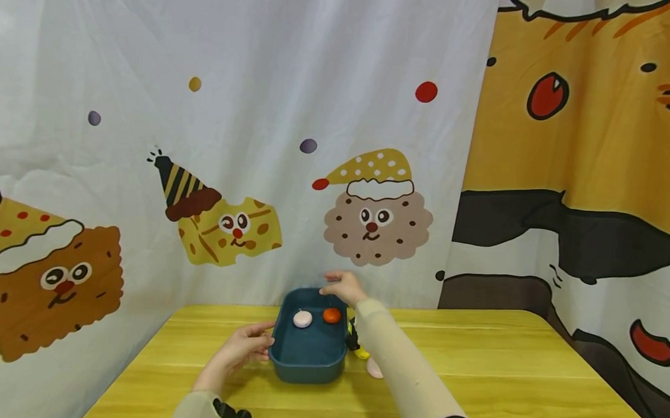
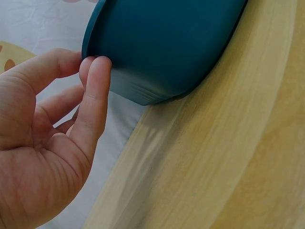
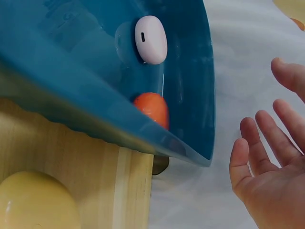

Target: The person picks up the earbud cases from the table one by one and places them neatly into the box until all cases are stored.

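Observation:
A deep blue-green bin (image 1: 306, 373) stands on the table. Inside it lie a pale pink rounded case with a small dark slot (image 3: 151, 40) and a shiny orange round thing (image 3: 153, 109), both toward its far end. My left hand (image 1: 242, 346) is at the bin's left side. In the left wrist view its thumb and forefinger pinch the rim. Over the far right corner of the bin, my right hand (image 1: 346, 288) hovers with fingers spread and loosely bent. The right wrist view shows nothing in it, apart from the rim.
Just right of the bin, partly behind my right forearm, are a black thing (image 1: 353, 337), a yellow thing (image 1: 361, 354) and a pale pink thing (image 1: 374, 367). A patterned curtain (image 1: 249, 103) hangs right behind the wooden table (image 1: 503, 369).

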### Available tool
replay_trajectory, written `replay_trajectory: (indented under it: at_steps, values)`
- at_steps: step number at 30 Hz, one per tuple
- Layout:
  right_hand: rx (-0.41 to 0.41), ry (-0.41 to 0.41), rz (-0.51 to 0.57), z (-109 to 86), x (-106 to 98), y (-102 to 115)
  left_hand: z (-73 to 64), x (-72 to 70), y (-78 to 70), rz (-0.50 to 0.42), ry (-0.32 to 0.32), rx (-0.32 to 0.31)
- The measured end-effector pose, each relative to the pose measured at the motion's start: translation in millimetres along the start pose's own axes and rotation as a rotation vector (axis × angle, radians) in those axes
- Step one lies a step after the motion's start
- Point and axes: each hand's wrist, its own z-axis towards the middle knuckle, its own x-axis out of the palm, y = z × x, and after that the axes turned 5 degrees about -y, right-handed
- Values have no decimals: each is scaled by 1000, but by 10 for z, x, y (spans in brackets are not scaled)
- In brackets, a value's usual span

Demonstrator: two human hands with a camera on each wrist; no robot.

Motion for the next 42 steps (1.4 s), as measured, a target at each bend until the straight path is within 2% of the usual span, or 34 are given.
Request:
replay_trajectory:
  at_steps: [15,19,25,31,38,42]
  values:
    - [-14,-21,3,-119,-167,104,1,66,-10,-11,28,8]
    - [-36,-25,-30,-145,-229,107,-1,51,-19,4,35,13]
    - [-60,15,-34,-186,-340,94,3,0,-44,4,25,15]
    - [-88,26,-39,-281,-463,24,0,-19,-58,11,26,13]
    - [-42,37,-32,-421,-606,-152,-17,-21,-10,10,26,6]
    - [-47,38,-39,-526,-686,-224,-19,-28,-3,8,23,1]
